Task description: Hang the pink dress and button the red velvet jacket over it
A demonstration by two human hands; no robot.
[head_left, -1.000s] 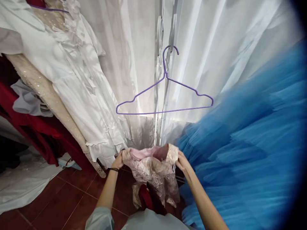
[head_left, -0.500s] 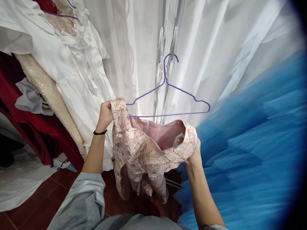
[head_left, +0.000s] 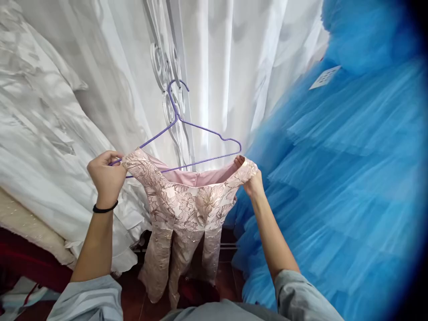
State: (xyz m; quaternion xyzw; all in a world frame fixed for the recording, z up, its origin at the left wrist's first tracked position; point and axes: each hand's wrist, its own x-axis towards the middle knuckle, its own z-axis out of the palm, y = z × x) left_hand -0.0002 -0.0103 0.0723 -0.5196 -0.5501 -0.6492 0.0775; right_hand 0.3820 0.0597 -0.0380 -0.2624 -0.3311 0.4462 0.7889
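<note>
The pink-and-gold dress is in the lower centre of the frame, hanging front toward the wearer of the camera, with its neckline nearly level. The purple hanger stands just above it, and its left end now passes through the left shoulder piece; its right end stays outside, above the right shoulder piece. One second ago the dress was lower and fully apart from the hanger; half a second ago its right side sagged, and now this side is raised.

The left hand, with a black band at its wrist, has its fingers closed on the left end of the hanger, at the edge of the shoulder piece — whether they pinch also the cloth, I cannot say surely. The right hand grasps the other shoulder piece, with fingertips showing inside the neckline.

The view has turned to the right: the hanger appears more to the left than before, and the blue tulle dress fills more of the right side, with a white label now visible at upper right. White garments hang at the left — the white curtain is behind.
</note>
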